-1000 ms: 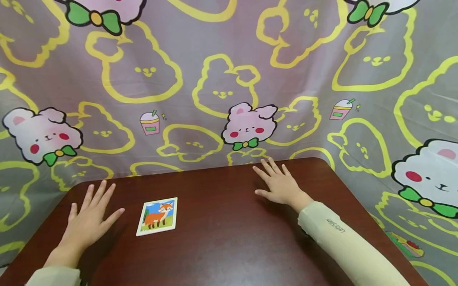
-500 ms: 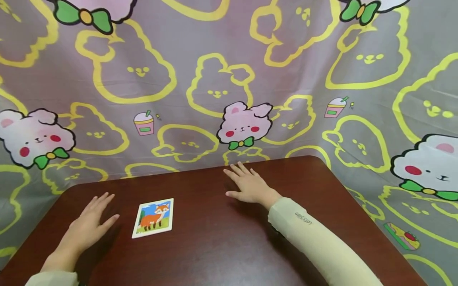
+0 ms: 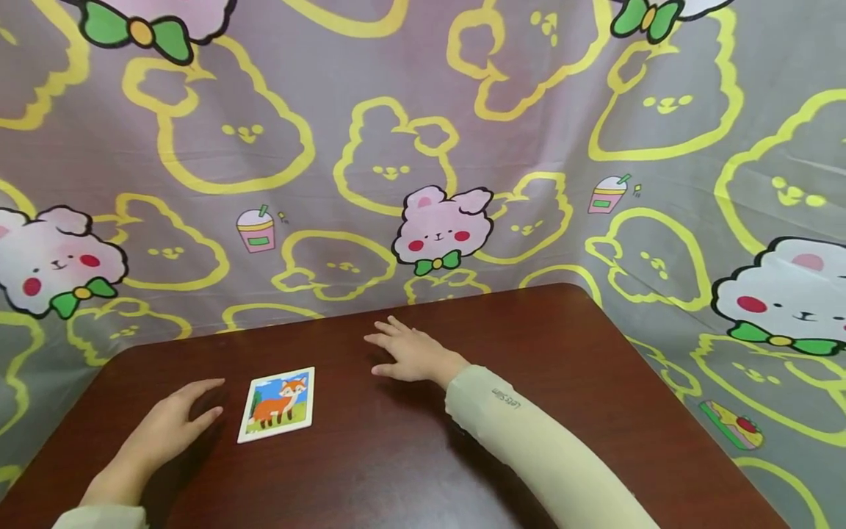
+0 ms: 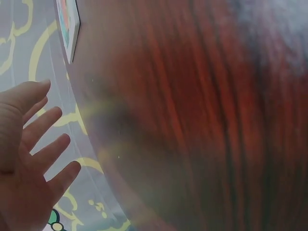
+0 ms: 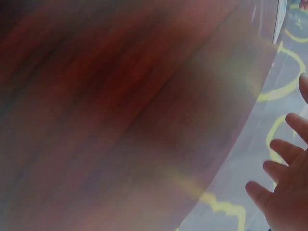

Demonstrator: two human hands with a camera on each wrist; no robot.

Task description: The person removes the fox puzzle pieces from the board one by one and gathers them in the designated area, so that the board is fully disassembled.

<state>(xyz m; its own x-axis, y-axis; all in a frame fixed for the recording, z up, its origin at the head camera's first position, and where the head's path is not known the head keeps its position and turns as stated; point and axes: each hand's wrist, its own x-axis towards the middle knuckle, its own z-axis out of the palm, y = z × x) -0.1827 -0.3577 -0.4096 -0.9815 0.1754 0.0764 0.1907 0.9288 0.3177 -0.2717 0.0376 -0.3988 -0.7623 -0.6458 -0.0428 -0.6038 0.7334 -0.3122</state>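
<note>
both hands are released, holding nothing. left hand (image 3: 165, 426): fingers loosely bent, thumb apart from them, the gap facing the fox card (image 3: 277, 405). left wrist view agrees: thumb and fingers separated, nothing between. right hand (image 3: 416, 356): fingers spread and pointing left, palm down, nothing in it; right wrist view shows the same spread, hand partly cut off by the frame edge. can't tell whether either hand touches the tabletop.

fox card lies flat, face up, on the left half of the table (image 3: 396, 463), between the two hands. left hand is just beside its left edge, apart from it; right hand is farther off, to the right and a bit toward the far edge. card has a white border; picture is an orange fox on green grass under blue sky. card sits slightly skewed to the far edge.

right sleeve (image 3: 542, 448) is pale, with small dark lettering near the cuff; left sleeve (image 3: 102, 517) matches in colour, mostly out of frame. table is dark reddish brown, rounded far corners, glossy sheen near the front.

behind and to the right: grey patterned curtain (image 3: 317, 154), yellow bear outlines, bunny heads with green bows, pink cups.
</note>
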